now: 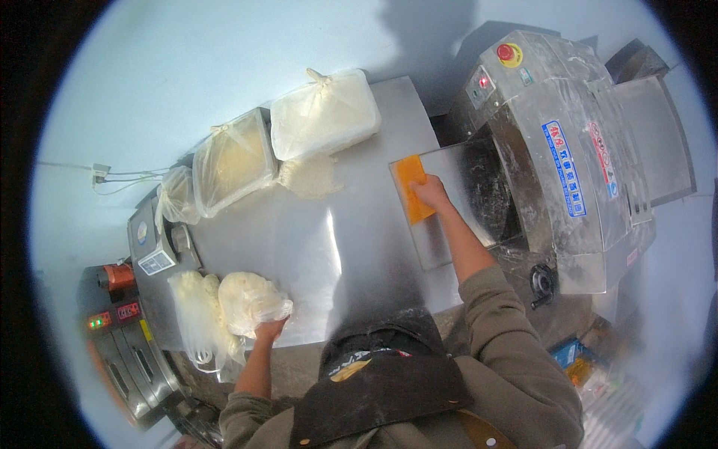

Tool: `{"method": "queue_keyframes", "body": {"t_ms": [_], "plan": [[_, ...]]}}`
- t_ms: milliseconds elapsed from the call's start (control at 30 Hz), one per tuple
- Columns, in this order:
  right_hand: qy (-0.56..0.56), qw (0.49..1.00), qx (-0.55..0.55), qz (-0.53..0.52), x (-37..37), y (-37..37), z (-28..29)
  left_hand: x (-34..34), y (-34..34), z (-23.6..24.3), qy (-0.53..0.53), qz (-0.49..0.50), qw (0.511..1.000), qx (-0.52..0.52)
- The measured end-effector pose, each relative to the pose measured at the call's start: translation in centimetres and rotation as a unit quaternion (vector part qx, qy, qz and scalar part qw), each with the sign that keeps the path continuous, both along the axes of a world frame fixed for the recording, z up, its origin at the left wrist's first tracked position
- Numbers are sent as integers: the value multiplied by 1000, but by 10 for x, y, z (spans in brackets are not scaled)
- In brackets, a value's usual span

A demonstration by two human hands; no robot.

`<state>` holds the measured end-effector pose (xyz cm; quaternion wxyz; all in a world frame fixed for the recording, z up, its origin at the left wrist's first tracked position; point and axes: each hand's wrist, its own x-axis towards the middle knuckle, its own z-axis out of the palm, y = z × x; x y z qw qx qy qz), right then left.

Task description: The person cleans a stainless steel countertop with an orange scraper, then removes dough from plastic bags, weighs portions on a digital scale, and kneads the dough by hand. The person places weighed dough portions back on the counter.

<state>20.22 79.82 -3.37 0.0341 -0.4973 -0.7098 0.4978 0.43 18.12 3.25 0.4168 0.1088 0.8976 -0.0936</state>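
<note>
Right hand (428,193): curled at the right edge of the orange sheet, gripping it; the fingertips' exact hold is hard to make out.
Orange sheet (408,182): left of the right hand's grip, its ends reaching beyond the hand both toward the wall and toward the person; it is over the far left part of the tray (431,247).
Left hand (271,329): at the near right side of the dough (247,298), touching its wrapping; fingers mostly hidden, so I cannot tell whether they pinch or just rest.
Dough: in clear plastic, just beyond the left hand, near the table's (299,224) front edge.
Clear bag (196,318): just left of the dough.
Machine (553,165): right of the tray.
Tubs (325,112): two, plastic-covered, along the wall; powder (310,178) just before them.
Scale (149,239): at the table's left end.
</note>
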Motion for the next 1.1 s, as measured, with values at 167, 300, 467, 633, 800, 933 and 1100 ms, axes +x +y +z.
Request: {"method": "queue_keyframes", "body": {"t_ms": [167,300,467,633,800,933,1100], "plan": [[21,1000,-5,-11,5,-2,-2,2,4,3,-19,4,999,-40],[61,997,-49,-11,7,1,2,-1,5,2,-37,-2,998,-57],[46,999,8,23,8,-4,30,-6,4,-1,-45,-3,996,-78],[16,998,58,-10,62,-4,48,-3,-1,-2,-25,32,998,-46],[45,996,6,-82,123,0,30,-6,-1,-5,-44,21,997,-68],[91,976,-154,-128,136,-13,15,-4,1,-3,-41,5,997,-59],[97,989,-97,-47,107,-49,3,-2,7,8,-29,-26,999,-4]]}}
